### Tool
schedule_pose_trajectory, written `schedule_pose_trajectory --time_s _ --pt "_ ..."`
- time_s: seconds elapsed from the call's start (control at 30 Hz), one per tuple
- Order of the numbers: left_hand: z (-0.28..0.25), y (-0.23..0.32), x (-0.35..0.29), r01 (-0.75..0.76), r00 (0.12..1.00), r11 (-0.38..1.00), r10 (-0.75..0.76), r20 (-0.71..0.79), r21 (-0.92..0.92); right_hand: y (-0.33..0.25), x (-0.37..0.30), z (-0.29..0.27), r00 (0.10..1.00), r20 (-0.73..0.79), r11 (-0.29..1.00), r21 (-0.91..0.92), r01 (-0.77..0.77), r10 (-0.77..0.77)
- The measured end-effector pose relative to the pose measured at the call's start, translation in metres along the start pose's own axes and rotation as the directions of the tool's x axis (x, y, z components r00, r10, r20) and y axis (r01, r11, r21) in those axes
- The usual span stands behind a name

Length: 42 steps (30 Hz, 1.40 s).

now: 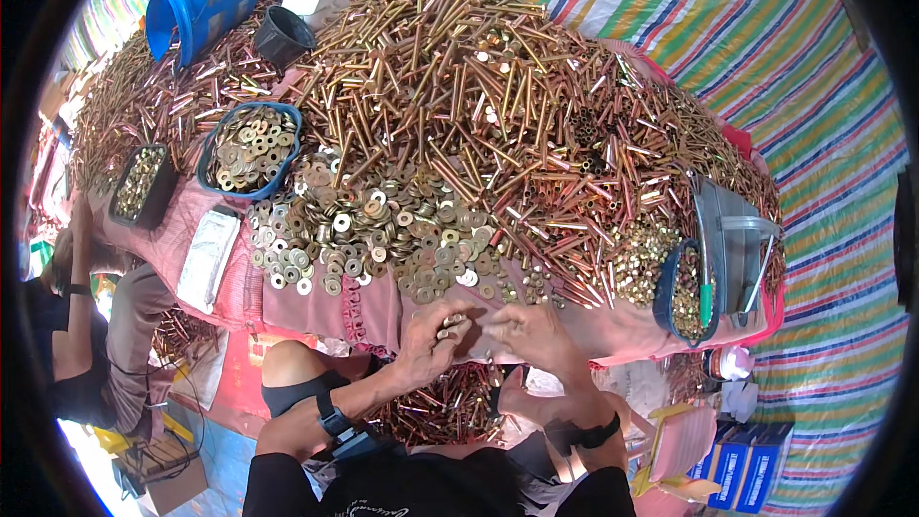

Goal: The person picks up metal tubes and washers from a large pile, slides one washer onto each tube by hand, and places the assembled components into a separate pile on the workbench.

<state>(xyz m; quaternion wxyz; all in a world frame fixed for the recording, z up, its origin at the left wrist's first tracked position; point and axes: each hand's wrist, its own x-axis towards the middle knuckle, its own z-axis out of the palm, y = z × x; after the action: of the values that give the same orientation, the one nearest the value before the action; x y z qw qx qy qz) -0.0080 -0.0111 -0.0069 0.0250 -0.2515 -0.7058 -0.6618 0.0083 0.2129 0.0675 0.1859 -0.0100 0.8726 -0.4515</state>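
Over the near edge of the cloth-covered table, my left hand (pixel 433 337) is closed, with small gold-coloured metal pieces (pixel 452 322) showing at its fingers. Their exact kind is too small to tell. A little to its right, my right hand (pixel 534 333) has its fingertips drawn together toward the left one; whatever they pinch is hidden. Just beyond both hands lies a spread of flat round washers (pixel 378 239). Behind and to the right rises a large heap of long bronze-coloured bolts (pixel 459 86). Loose nuts (pixel 641 263) form a small pile at the right.
A blue basket (pixel 200 168) of washers and a dark tray (pixel 165 193) of small parts stand left. Right are a blue nut basket (pixel 662 302) and a grey container (pixel 732 220). A blue bucket (pixel 196 14) lies at the back. A co-worker's arm (pixel 78 297) shows far left.
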Motion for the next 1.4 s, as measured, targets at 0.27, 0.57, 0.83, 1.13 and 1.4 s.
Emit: schedule_pose_trajectory --time_s 0.27,0.57,0.83,1.13,1.4 --pt "0.009 0.001 0.000 0.196 0.977 0.932 -0.213 -0.024 -0.305 -0.004 0.023 0.016 0.906 -0.274 0.866 -0.472 0.166 -0.323" --pt "0.001 0.002 0.008 0.067 0.992 0.997 -0.072 -0.101 -0.049 0.010 0.032 0.022 0.848 -0.442 0.890 -0.451 0.072 -0.293" --pt "0.004 -0.003 0.007 0.128 0.988 0.988 -0.135 -0.076 -0.091 -0.023 0.004 0.013 0.976 -0.196 0.855 0.518 0.019 0.096" --pt "0.004 -0.007 0.003 0.154 0.987 0.980 -0.158 -0.021 -0.129 -0.038 0.005 0.030 0.962 -0.272 0.948 0.308 0.080 0.007" --pt "0.007 -0.007 0.004 0.106 0.993 0.992 -0.109 -0.036 -0.068 -0.015 0.030 0.004 0.778 -0.589 0.972 -0.195 0.129 -0.221"
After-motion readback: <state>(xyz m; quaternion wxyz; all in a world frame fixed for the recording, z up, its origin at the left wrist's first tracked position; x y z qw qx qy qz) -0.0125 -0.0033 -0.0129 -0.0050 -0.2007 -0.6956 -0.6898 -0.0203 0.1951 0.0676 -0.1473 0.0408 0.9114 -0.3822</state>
